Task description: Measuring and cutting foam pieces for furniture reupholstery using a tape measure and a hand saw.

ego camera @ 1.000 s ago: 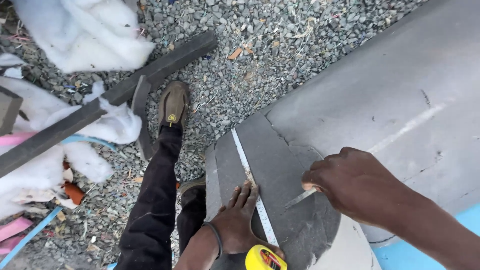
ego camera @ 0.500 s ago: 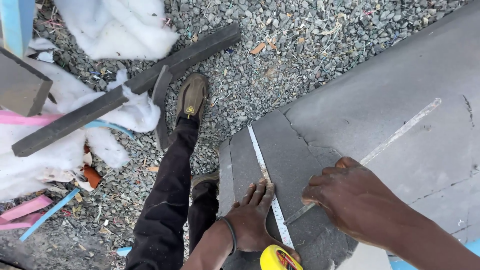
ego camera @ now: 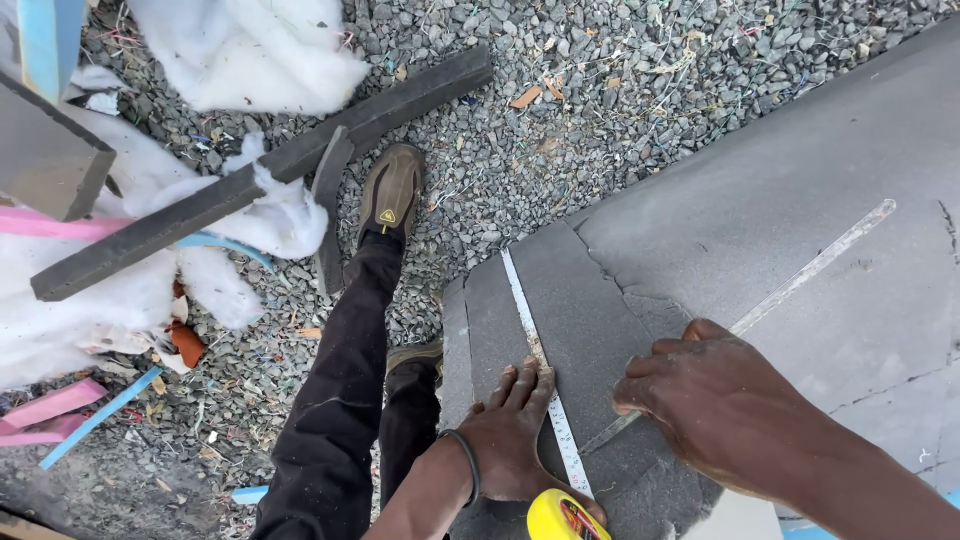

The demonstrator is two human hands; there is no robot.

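Grey foam sheets (ego camera: 760,250) lie stacked on the gravel ground (ego camera: 600,90) at our right, and a white steel measuring tape blade (ego camera: 540,380) runs up the upper piece from its yellow tape case (ego camera: 562,517). Our left hand (ego camera: 515,435) presses flat — fingers spread, gripping nothing — on the blade. Our right hand (ego camera: 715,400) is curled around a slim tool we cannot make out, beside a long clear straightedge (ego camera: 810,268). Our brown shoe (ego camera: 392,192) stands near white batting (ego camera: 250,50) and a dark foam strip (ego camera: 280,165).
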